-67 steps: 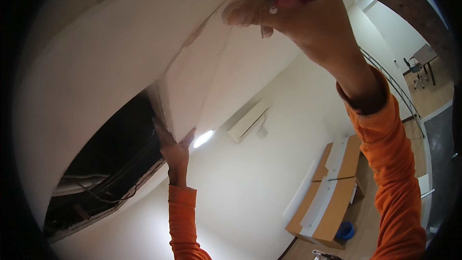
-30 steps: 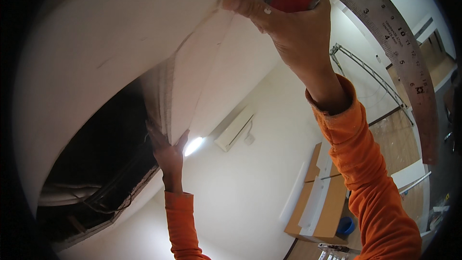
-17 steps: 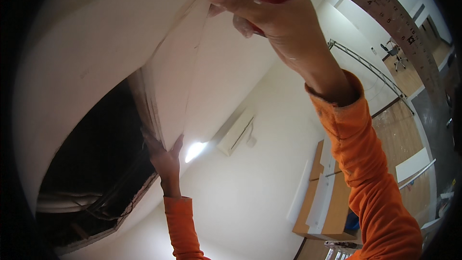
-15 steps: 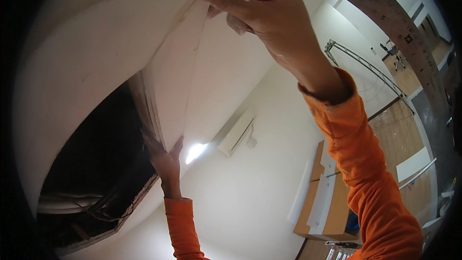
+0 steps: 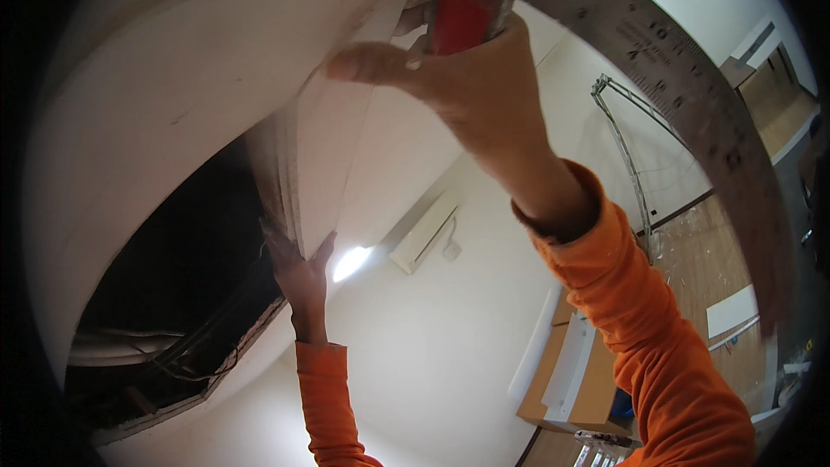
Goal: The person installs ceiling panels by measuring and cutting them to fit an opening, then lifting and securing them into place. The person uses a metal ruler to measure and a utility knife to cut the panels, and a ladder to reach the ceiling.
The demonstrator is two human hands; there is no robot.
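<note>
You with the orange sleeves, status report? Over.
Left hand straddling corner of white panel. Right hand gripping red-faced tool, metal ruler alongside. Dark opening beside left hand, pale tubing inside.

Printed scale on a metal ruler (image 5: 696,99).
Dark numerals (image 5: 659,33) and fine tick marks (image 5: 657,89) run along the grey blade at upper right; between them stands small lettering (image 5: 645,45), seemingly a couple of short lines, though too blurred to make out surely.

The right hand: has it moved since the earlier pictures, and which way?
Yes: against the fixed air conditioner, the right hand has shifted toward the picture's left.
</note>
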